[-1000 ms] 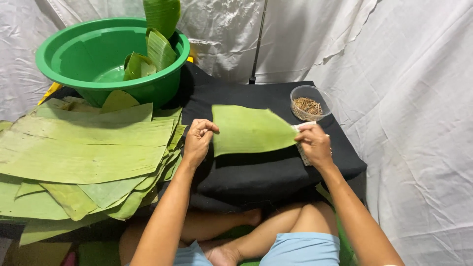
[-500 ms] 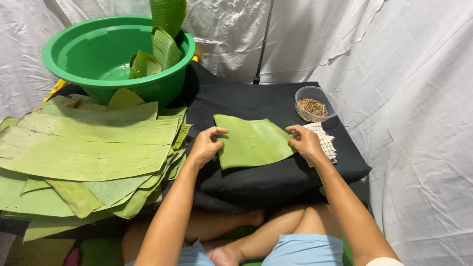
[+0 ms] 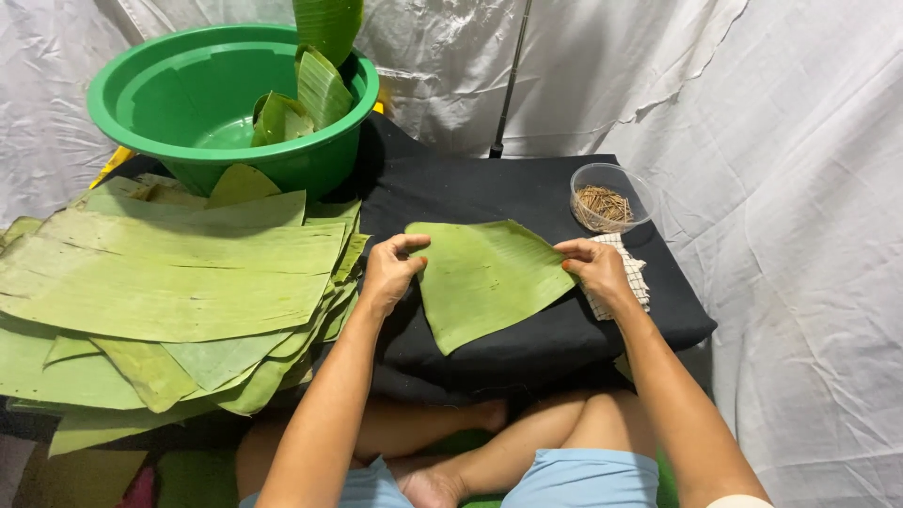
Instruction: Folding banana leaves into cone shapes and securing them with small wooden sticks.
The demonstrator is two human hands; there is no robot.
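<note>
A cut piece of green banana leaf lies on a black cloth-covered board across my lap. My left hand pinches its left edge near the top corner. On the opposite side my right hand grips the leaf's right edge, where the leaf curls up slightly. The leaf sits turned at an angle, its lower corner pointing toward me.
A big stack of banana leaves lies to the left. Behind it stands a green plastic basin with rolled leaf pieces. A small clear bowl of wooden picks and a checked cloth sit at the right. White sheeting hangs all around.
The leaf piece has been turned from lying square to lying at an angle. Both hands shifted along its edges, and the view moved slightly.
</note>
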